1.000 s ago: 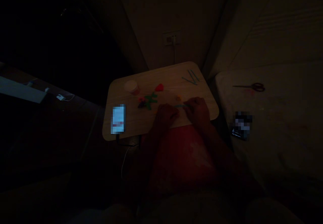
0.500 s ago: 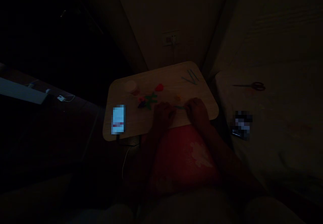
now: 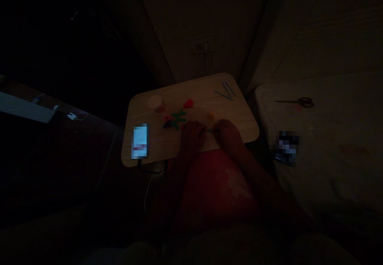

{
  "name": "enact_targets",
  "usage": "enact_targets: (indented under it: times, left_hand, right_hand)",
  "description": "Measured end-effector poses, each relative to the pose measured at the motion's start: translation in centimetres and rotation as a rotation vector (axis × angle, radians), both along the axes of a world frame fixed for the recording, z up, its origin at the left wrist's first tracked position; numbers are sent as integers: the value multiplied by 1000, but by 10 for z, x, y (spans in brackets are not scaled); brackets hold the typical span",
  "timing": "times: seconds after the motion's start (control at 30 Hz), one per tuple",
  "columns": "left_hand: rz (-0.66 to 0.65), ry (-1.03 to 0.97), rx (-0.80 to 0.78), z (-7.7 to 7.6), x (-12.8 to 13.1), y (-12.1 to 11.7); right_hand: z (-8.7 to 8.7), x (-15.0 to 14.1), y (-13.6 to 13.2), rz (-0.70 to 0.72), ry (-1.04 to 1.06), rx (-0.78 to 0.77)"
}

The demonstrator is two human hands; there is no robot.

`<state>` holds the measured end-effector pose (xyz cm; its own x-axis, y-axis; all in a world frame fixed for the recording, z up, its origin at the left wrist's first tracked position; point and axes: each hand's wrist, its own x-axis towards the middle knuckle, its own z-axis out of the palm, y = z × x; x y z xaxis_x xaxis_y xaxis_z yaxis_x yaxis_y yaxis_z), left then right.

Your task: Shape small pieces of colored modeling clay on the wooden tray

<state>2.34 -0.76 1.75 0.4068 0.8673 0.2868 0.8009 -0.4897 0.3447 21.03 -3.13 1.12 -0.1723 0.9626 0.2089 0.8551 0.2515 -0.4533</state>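
In very dim light, both my hands rest near the front edge of a small wooden table. Between them runs a thin blue-green stick, only a short piece of it showing. My left hand pinches its left end, and my right hand closes on its right end. The fingertips are too dark to show the exact grip. Just beyond the hands lies a small orange piece. Left of them are green branching pieces, a pink piece and a dark purple piece.
A red piece lies mid-table, with several thin blue-green sticks at the far right. A pale round tub and a lit phone are on the left. Scissors and a blurred device lie on the pale surface rightward.
My right hand has shifted left and slightly nearer to me, closer to my left hand. Less of the stick shows between them.
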Motion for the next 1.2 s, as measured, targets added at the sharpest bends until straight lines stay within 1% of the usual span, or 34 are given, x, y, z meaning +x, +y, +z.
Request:
enact_targets:
  times: [0.2, 0.3, 0.37, 0.6, 0.67, 0.77, 0.83, 0.97, 1.07, 1.13, 1.2]
  left_hand:
    - [0, 23, 21, -2, 1, -1]
    - [7, 41, 33, -1, 1, -3]
    - [17, 54, 32, 0, 2, -4]
    - [9, 45, 26, 1, 2, -4]
    - [-3, 35, 27, 0, 2, -4]
    - [-35, 27, 31, 1, 1, -5]
    - [-36, 22, 27, 1, 1, -5]
    - [-38, -9, -9, -1, 0, -3]
    - [-67, -19, -40, -3, 0, -1]
    - [-80, -19, -61, -3, -1, -1]
    - [-91, -29, -68, -2, 0, -1]
  right_hand:
    - [15, -8, -5, -88, -170, -129]
    - [17, -10, -5, -111, -280, -178]
    - [15, -11, -5, -119, -311, -187]
    - [8, -7, -7, -156, -247, -76]
    - [9, -7, -8, -190, -201, -117]
    - [18, -9, -11, -221, -127, -262]
    - [26, -11, -14, -195, -98, -315]
    - [39, -17, -19, -167, -88, -316]
    - [38, -19, -19, -124, -82, -292]
    - [34, -19, -19, -80, -63, -257]
    - [29, -18, -18, -76, -54, -233]
